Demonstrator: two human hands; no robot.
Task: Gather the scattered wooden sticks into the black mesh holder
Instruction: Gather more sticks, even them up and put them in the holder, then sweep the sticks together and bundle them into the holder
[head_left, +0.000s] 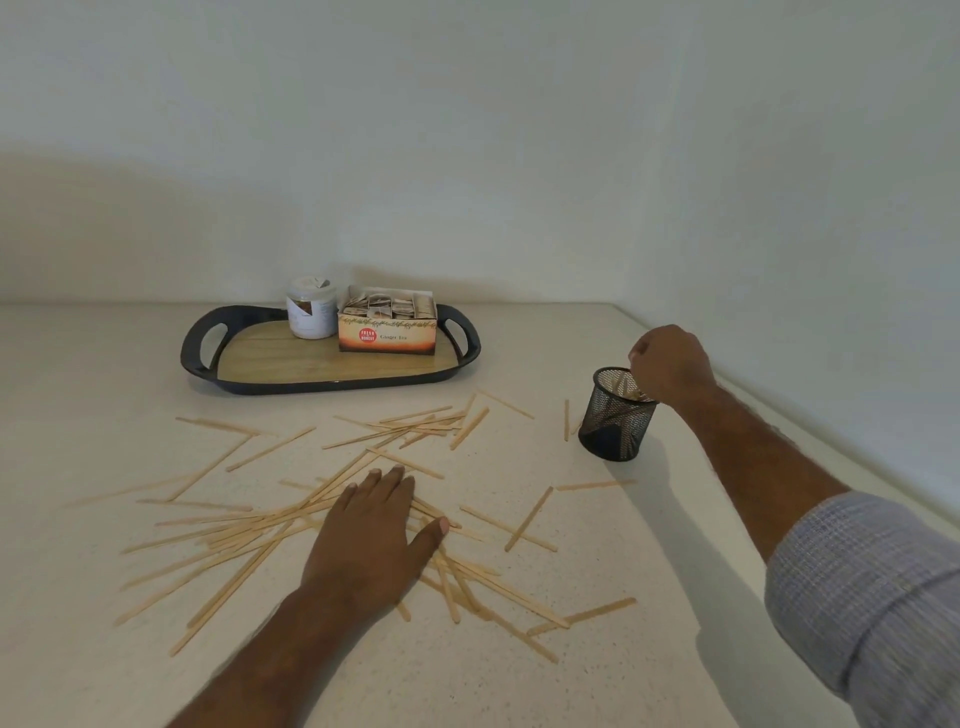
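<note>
Left hand lies flat, fingers spread, on the wooden sticks; right hand, curled closed, hovers over the black mesh holder; whether it grips anything is unclear. The box at upper centre reads "Ginger Tea".

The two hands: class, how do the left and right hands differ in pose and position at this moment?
The left hand lies flat, fingers spread, pressing on the scattered wooden sticks; the right hand is curled over the rim of the black mesh holder. The left is low on the counter, the right raised. Both reach forward with bare forearms.
</note>
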